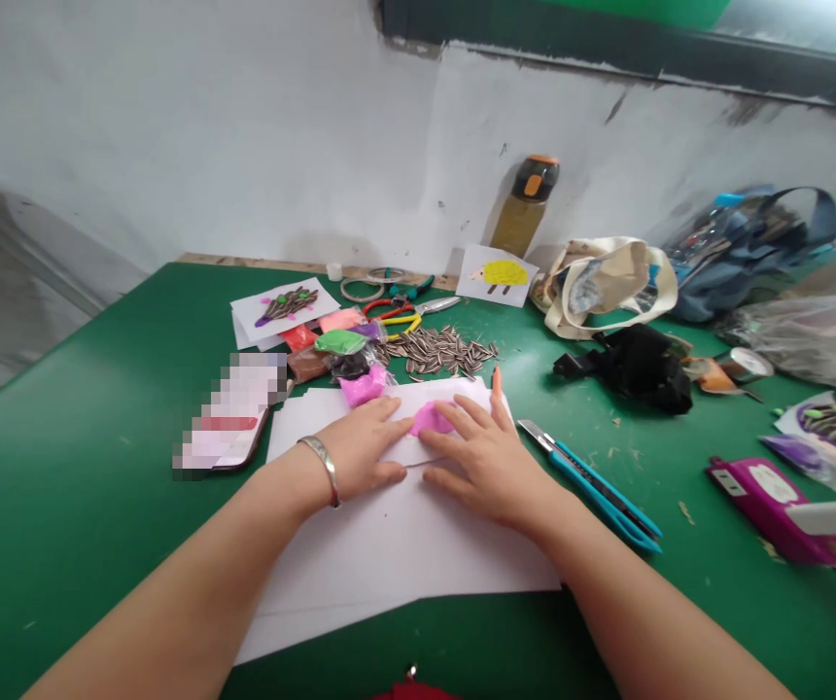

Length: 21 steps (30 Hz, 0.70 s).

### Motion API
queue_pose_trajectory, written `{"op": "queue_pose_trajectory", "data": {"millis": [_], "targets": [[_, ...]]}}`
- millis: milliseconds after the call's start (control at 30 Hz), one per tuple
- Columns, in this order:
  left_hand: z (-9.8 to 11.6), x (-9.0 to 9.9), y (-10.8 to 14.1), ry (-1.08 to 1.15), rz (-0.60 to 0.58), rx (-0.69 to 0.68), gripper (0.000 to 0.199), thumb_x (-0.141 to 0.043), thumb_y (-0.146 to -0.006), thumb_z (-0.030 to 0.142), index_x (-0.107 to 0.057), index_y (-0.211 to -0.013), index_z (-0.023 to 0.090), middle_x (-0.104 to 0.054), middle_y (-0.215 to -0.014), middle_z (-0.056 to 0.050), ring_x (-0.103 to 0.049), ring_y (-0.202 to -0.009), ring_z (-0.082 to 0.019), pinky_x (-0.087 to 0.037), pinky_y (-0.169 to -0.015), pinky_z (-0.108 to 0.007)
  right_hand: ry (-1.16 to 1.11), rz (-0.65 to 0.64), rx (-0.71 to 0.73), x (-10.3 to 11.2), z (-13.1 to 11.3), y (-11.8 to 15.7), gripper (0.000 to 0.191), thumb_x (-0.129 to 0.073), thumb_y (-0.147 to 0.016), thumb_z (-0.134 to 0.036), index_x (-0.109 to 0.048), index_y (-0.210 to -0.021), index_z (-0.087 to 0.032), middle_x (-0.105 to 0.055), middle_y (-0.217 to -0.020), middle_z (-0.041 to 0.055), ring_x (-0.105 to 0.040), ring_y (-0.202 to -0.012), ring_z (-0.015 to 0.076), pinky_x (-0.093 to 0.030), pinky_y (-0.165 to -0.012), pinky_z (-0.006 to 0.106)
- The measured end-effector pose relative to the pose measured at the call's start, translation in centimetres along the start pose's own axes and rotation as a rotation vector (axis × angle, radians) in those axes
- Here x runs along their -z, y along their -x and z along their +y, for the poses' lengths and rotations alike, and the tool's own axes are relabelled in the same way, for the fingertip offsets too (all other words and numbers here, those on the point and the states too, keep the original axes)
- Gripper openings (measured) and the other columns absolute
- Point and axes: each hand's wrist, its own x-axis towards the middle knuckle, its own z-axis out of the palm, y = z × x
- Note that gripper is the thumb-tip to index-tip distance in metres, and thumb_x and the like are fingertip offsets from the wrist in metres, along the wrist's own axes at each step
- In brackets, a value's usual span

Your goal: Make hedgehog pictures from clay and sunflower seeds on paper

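A flattened lump of pink modelling clay [433, 418] lies on a stack of white paper [403, 554]. My right hand [480, 457] rests on the paper with its fingers spread, touching the clay's right side. My left hand [360, 447], with a silver bangle [327, 470] at the wrist, lies flat on the paper, its fingertips close to the clay. Neither hand grips anything. Just right of my right hand lies a blue utility knife [593, 486]. A pack of pink clay [364, 386] sits at the paper's far edge.
Striped sunflower seeds [439, 350], clay packs, pliers [389, 316] and seed-decorated pictures [285, 306] crowd the green table [75, 506]. A phone [232, 413] lies left of the paper. Bags [608, 287], black cloth [637, 367] and a bottle [524, 204] stand along the far right.
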Motion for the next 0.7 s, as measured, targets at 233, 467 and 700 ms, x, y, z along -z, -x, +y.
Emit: {"op": "queue_pose_trajectory", "data": {"millis": [233, 467, 700], "targets": [[0.1, 0.0, 0.0, -0.006, -0.009, 0.008, 0.050, -0.062, -0.077, 0.034, -0.053, -0.122, 0.016, -0.049, -0.123, -0.013, -0.047, -0.112, -0.029, -0.038, -0.098, -0.040, -0.021, -0.022, -0.002, 0.0, -0.1, 0.0, 0.049, -0.040, -0.089, -0.058, -0.054, -0.130, -0.035, -0.038, -0.147, 0.0066, -0.029, -0.134, 0.0361, -0.007, -0.107, 0.067], [0.0, 0.4, -0.1, -0.006, -0.038, 0.025, 0.047, -0.062, -0.078, 0.031, -0.054, -0.122, 0.016, -0.051, -0.123, -0.013, -0.049, -0.113, -0.028, -0.039, -0.097, -0.037, -0.020, 0.050, -0.010, -0.1, 0.4, -0.1, 0.048, -0.041, -0.090, -0.056, -0.054, -0.129, -0.032, -0.044, -0.143, 0.0064, -0.033, -0.133, 0.0327, -0.009, -0.108, 0.064], [-1.0, 0.6, 0.1, -0.001, -0.063, 0.037, 0.047, -0.058, -0.081, 0.030, -0.054, -0.126, 0.019, -0.042, -0.141, -0.012, -0.040, -0.128, -0.029, -0.033, -0.104, -0.038, -0.048, 0.075, -0.113, 0.1, 1.2, -0.1, 0.039, -0.045, -0.090, -0.025, -0.052, -0.128, -0.023, -0.060, -0.126, 0.0068, -0.048, -0.119, 0.0253, -0.025, -0.104, 0.053]]}}
